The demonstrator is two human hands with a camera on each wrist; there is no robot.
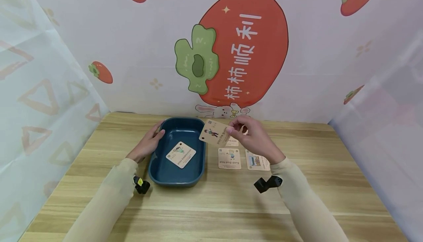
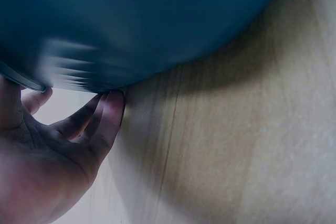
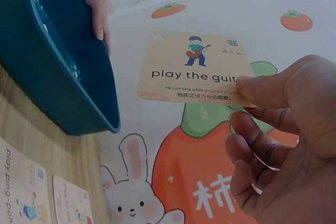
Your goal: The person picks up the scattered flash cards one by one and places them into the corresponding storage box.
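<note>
My right hand [image 1: 254, 137] pinches a "play the guitar" card [image 1: 211, 133] between thumb and fingers, above the table at the right rim of a dark blue tray [image 1: 176, 183]. In the right wrist view, the card's [image 3: 191, 69] printed face shows a figure with a guitar, its last letters hidden by the thumb. At the tray's left side, my left hand [image 1: 147, 144] holds the wall, thumb by the rim; the left wrist view shows fingertips [image 2: 113, 106] against the outer wall. A "play badminton" card [image 1: 181, 155] lies tilted inside the tray.
Right of the tray, a "play ping-pong" card [image 1: 229, 158] lies on the wooden table [image 1: 211, 216]. A picture card [image 1: 257, 161] beside it is partly covered by my right wrist, and another card [image 1: 232, 141] shows behind. A persimmon-printed cloth [image 1: 148, 87] hangs along the back.
</note>
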